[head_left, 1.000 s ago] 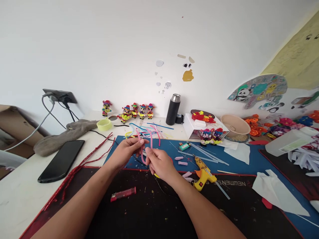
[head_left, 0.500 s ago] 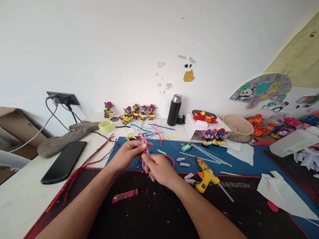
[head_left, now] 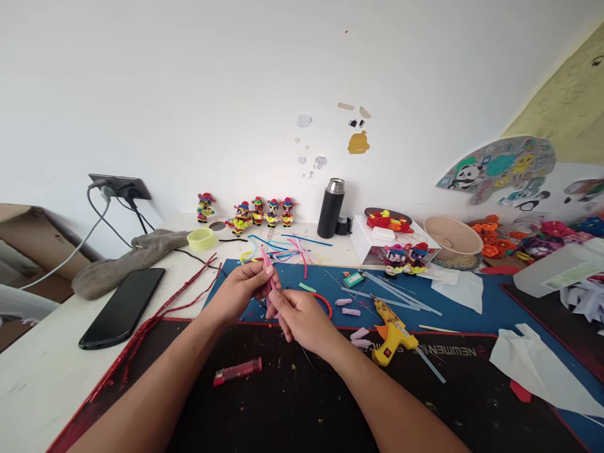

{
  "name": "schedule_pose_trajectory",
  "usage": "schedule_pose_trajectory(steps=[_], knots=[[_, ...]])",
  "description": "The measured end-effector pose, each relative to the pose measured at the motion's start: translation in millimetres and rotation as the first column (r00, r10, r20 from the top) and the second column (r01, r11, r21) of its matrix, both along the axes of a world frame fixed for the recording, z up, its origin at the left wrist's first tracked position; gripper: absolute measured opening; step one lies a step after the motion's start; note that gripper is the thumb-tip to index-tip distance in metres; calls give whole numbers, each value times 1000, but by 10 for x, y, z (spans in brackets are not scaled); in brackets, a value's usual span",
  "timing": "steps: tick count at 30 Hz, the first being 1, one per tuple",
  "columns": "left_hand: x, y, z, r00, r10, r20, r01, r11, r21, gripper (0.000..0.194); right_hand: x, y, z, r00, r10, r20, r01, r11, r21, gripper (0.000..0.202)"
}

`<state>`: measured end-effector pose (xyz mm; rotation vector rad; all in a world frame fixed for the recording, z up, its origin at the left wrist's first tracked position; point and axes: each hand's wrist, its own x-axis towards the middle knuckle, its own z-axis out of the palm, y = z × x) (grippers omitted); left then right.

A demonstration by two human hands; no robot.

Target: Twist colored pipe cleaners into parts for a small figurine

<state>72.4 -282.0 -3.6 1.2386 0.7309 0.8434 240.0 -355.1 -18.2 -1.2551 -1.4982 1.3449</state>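
Note:
Between my two hands is a bundle of pink pipe cleaners (head_left: 270, 286), standing roughly upright. My left hand (head_left: 250, 284) pinches its upper part between thumb and fingers. Lower down, my right hand (head_left: 297, 314) is closed on the same bundle, its curled fingers hiding the bottom end. Behind the hands lie loose coloured pipe cleaners (head_left: 287, 248) in a tangle. Short pale pink rolled pieces (head_left: 350, 312) rest to the right of my right hand, near a yellow glue gun (head_left: 394, 333). A red lighter (head_left: 237, 371) lies in front of the hands.
A black phone (head_left: 121, 308) and red twisted cords (head_left: 165, 308) lie at left. Small figurines (head_left: 257, 212), a yellow tape roll (head_left: 201, 238) and a black flask (head_left: 331, 209) stand along the wall. Clear glue sticks (head_left: 401, 292), a white box (head_left: 391, 236) and a round bowl (head_left: 453, 236) are at right.
The pink bundle leans a little more to the left at its top and looks more tightly gathered. Both hands stay in nearly the same place.

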Motion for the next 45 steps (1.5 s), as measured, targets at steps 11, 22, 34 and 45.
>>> schedule_pose_trajectory(steps=[11, 22, 34, 45], knots=[[-40, -54, 75, 984, -174, -42, 166, 975, -148, 53, 34, 74, 64, 948, -216, -234, 221, 975, -5, 61], [-1, -77, 6, 946, -298, -126, 265, 937, -229, 54, 22, 62, 102, 910, -238, -340, 233, 971, -57, 49], [6, -92, 5, 919, -373, -125, 335, 909, -247, 52, 7, 68, 103, 895, -278, -349, 266, 960, -81, 44], [29, -98, 35, 945, -292, -150, 290, 956, -37, 46, 1, 62, 93, 887, -326, -329, 343, 939, -5, 39]])
